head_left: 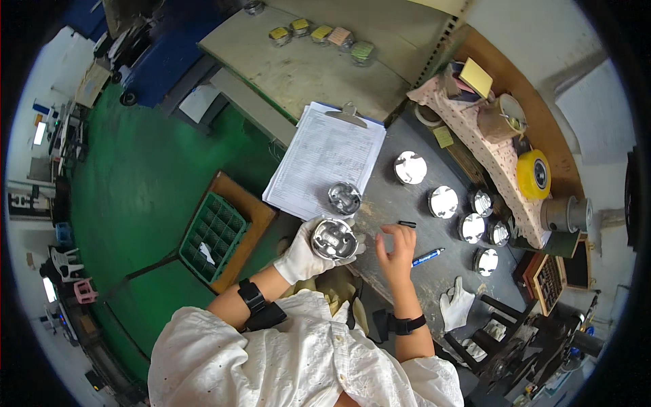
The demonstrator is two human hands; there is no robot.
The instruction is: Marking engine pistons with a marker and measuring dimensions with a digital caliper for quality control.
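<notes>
My left hand (303, 256), in a white glove, is closed around a shiny metal piston (334, 239), its hollow underside facing up. Just beyond it, another piston (344, 198) rests on the lower edge of the papers on a clipboard (330, 152). My bare right hand (399, 249) is over the dark bench, thumb and fingers apart, with nothing visible in it. A blue marker (428, 257) lies beside it, and a small black cap (407, 224) sits just past its fingertips. Several pistons, among them one piston (410, 167), stand to the right.
An empty-looking white glove (456, 304) lies at the bench's right, near a black metal fixture (502, 332). Left of me is a green divided crate (215, 237). Pistons with coloured notes (321, 34) stand on the far table. A shelf holds yellow tape (534, 173).
</notes>
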